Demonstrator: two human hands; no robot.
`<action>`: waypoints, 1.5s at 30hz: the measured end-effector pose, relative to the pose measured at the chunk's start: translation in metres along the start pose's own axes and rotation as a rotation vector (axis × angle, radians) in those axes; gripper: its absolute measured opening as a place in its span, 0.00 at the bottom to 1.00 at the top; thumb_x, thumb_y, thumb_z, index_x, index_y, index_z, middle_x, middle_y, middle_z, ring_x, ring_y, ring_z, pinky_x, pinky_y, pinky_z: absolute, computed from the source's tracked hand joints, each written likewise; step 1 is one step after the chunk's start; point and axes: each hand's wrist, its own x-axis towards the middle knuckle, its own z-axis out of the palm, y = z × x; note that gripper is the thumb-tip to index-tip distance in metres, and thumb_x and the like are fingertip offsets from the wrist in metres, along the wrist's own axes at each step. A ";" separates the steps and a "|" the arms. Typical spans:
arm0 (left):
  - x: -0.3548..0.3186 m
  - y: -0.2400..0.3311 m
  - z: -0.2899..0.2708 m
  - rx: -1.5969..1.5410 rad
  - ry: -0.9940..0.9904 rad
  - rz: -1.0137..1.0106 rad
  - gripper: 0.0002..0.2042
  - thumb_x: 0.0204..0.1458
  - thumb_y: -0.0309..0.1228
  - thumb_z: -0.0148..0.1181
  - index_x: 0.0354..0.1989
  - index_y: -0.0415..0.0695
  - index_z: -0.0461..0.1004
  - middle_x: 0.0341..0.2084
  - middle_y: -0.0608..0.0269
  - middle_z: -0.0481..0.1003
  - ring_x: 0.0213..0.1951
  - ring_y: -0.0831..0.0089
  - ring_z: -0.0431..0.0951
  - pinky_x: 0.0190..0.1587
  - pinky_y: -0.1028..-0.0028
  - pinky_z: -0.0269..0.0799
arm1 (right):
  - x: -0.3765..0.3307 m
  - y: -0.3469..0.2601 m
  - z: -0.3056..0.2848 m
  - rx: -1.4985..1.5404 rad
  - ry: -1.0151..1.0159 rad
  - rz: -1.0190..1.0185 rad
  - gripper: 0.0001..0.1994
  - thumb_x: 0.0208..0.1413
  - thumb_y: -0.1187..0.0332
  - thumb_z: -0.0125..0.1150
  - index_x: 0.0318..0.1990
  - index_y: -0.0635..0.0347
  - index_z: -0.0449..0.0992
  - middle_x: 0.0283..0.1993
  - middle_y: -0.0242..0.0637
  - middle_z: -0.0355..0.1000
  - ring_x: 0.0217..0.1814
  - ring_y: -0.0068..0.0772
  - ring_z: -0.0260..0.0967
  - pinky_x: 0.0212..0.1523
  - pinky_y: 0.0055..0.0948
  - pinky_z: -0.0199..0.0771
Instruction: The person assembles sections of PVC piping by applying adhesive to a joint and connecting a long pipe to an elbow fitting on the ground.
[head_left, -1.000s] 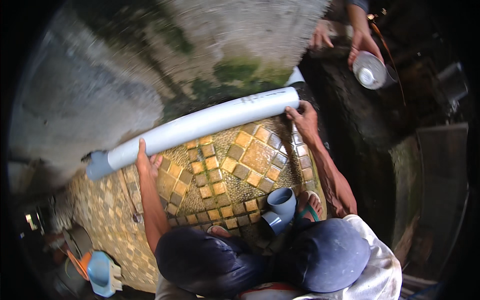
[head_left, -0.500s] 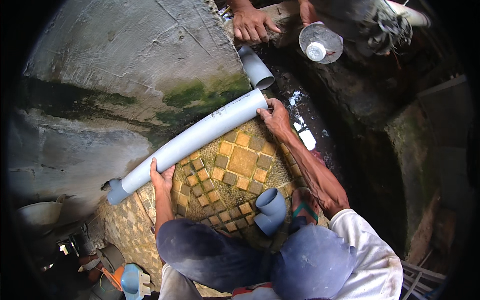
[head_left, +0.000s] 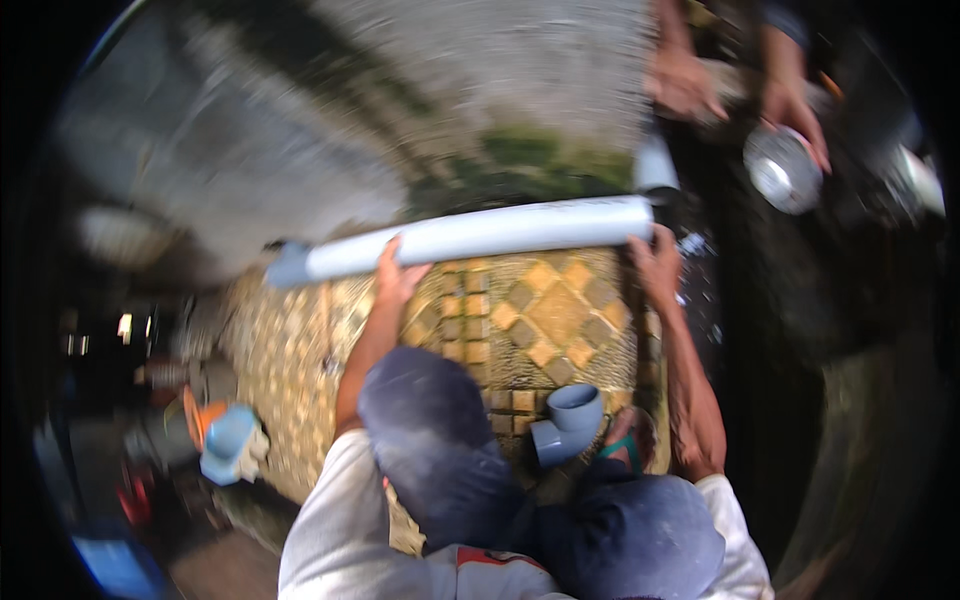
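A long light grey plastic pipe (head_left: 500, 228) lies across the front of me along the foot of a wall, with a darker grey end piece (head_left: 290, 265) at its left end. My left hand (head_left: 400, 278) grips its near side left of the middle, the thumb up on it. At the right end, my right hand (head_left: 658, 262) has its fingers closed on the rim. Just beyond that end is another grey pipe (head_left: 656, 165), blurred; whether the two touch, I cannot tell. A blue-grey elbow fitting (head_left: 568, 425) rests on the tiles near my sandalled foot (head_left: 632, 440).
Across from me, another person's hand (head_left: 687, 85) is near the second pipe, and their other hand (head_left: 797, 115) holds a round tin (head_left: 783, 172). A mossy concrete wall (head_left: 530, 80) rises behind the pipe. A dark wet channel (head_left: 745, 330) runs along the right.
My view has swung, so the pipe appears more level and farther right, and the picture is blurred. Both my hands keep their hold on it. The other person's tin hand shows more fully.
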 end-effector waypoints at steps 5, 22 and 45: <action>0.009 0.010 -0.006 -0.018 0.060 0.004 0.40 0.60 0.50 0.69 0.76 0.48 0.59 0.71 0.42 0.62 0.70 0.38 0.66 0.72 0.40 0.64 | 0.012 0.017 -0.008 0.065 -0.082 0.062 0.23 0.64 0.63 0.72 0.62 0.66 0.76 0.53 0.42 0.78 0.48 0.32 0.77 0.47 0.32 0.81; -0.076 0.027 -0.074 0.182 0.121 -0.013 0.34 0.68 0.43 0.64 0.74 0.35 0.61 0.71 0.38 0.66 0.69 0.42 0.71 0.66 0.45 0.76 | 0.026 0.000 -0.034 0.171 -0.208 0.004 0.23 0.69 0.66 0.67 0.64 0.72 0.72 0.56 0.41 0.77 0.54 0.29 0.76 0.56 0.29 0.76; 0.082 0.075 -0.158 -0.434 0.479 0.272 0.40 0.44 0.46 0.83 0.59 0.33 0.69 0.51 0.47 0.80 0.47 0.58 0.84 0.50 0.53 0.83 | 0.055 -0.022 -0.020 -0.291 -0.334 -0.180 0.17 0.65 0.68 0.70 0.55 0.71 0.78 0.50 0.49 0.81 0.47 0.44 0.78 0.51 0.39 0.80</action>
